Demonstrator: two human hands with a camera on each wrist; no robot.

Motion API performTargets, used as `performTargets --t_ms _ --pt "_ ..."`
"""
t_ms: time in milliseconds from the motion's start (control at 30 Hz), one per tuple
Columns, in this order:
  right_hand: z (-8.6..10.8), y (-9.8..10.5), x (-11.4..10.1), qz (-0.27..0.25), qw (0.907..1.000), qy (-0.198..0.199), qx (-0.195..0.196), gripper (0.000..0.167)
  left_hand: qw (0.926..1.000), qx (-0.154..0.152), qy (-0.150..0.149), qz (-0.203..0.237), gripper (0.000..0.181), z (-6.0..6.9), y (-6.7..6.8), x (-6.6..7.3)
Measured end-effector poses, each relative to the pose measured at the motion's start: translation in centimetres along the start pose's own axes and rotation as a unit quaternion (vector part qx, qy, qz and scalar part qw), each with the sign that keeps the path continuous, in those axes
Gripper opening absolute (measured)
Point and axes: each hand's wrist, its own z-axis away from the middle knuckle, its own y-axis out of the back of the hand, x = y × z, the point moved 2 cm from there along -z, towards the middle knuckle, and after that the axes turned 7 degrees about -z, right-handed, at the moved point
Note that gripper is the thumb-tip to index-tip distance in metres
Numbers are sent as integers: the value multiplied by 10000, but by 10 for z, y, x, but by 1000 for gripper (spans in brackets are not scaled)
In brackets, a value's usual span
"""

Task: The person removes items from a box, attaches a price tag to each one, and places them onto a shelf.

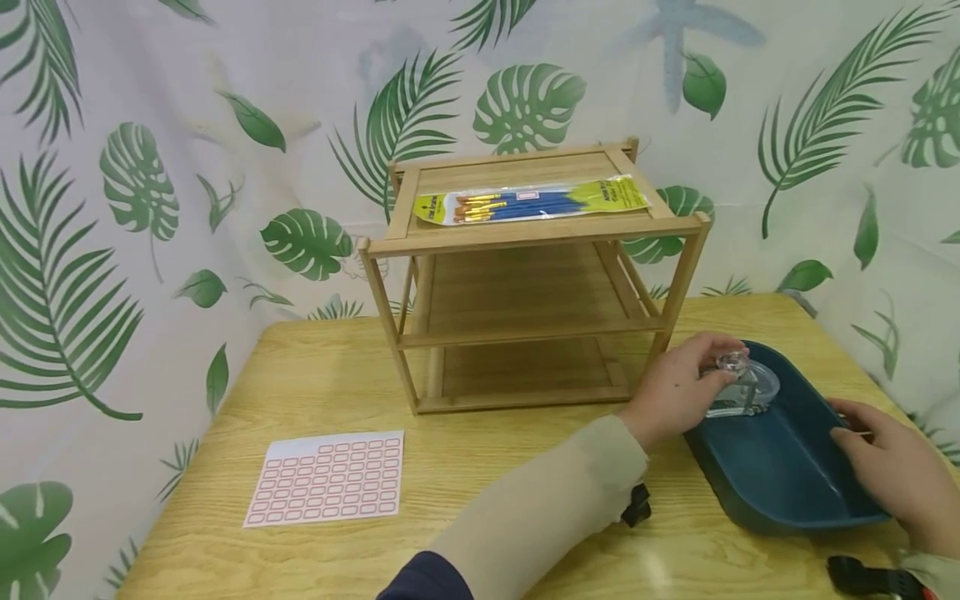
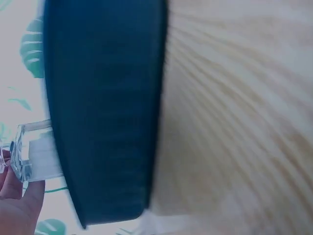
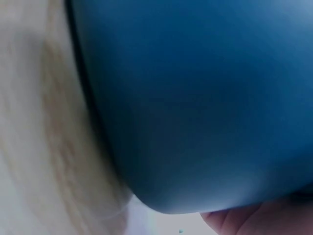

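Note:
A dark blue plastic basin (image 1: 795,467) sits on the right of the table. Over its far left end, my left hand (image 1: 675,387) holds a clear, square-sided glass bottle (image 1: 729,402) by its faceted knob top. A round translucent piece (image 1: 765,385) shows just beside the bottle; I cannot tell whether it is part of it. In the left wrist view, the bottle (image 2: 41,152) appears past the basin's rim (image 2: 105,122), with the fingers around its top. My right hand (image 1: 888,462) grips the basin's right rim, and the basin's outer wall (image 3: 195,107) fills most of the right wrist view.
A three-tier wooden shelf (image 1: 525,337) stands at the back middle, close to the left forearm. On its top lies a packet of blue-handled paintbrushes (image 1: 528,202). A sheet of red-bordered labels (image 1: 330,479) lies at the table's left. Leaf-patterned cloth (image 1: 225,167) hangs behind.

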Motion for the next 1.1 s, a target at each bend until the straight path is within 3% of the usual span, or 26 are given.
performTargets --t_ms 167,400,733,1100 --pt "-2 0 -2 6 10000 54 49 51 9981 -350 -406 293 34 13 23 7" --pt "-4 -2 -2 -4 10000 10 27 52 9958 -680 -612 19 32 31 52 -1" --pt "-7 -3 0 -5 9998 18 183 51 9959 -680 -559 -197 27 58 89 -26" --pt "-7 -5 9 -370 9991 -66 180 51 9975 -623 -323 67 27 91 125 -61"
